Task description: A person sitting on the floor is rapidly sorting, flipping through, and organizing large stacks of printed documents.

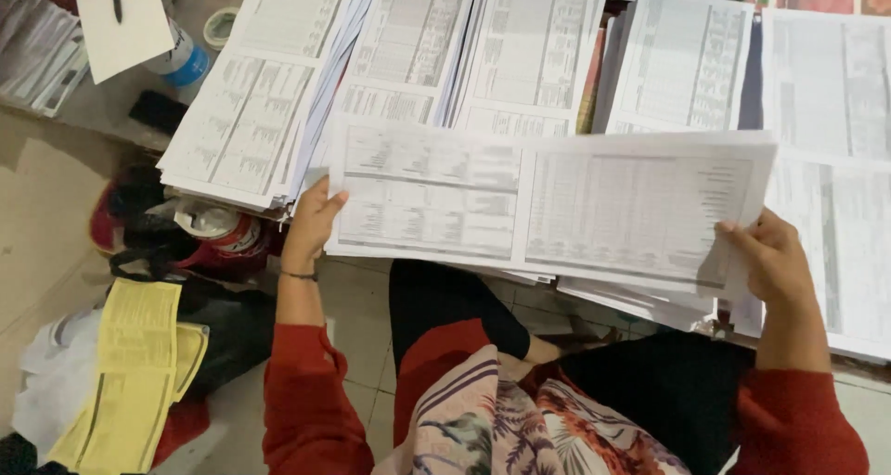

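My left grip [314,217] pinches the left edge of the sheets [548,206]; my right grip [770,252] clamps their lower right corner. The sheets are held flat above paper stacks [251,113] covering the surface. Yellow forms [130,373] lie on the floor.

Wide printed sheets [548,206] in my two hands

I hold a thin stack of white, table-printed pages level and lengthwise, gripped at both short ends, raised just above the other paper piles; its right corner curls slightly under my thumb.
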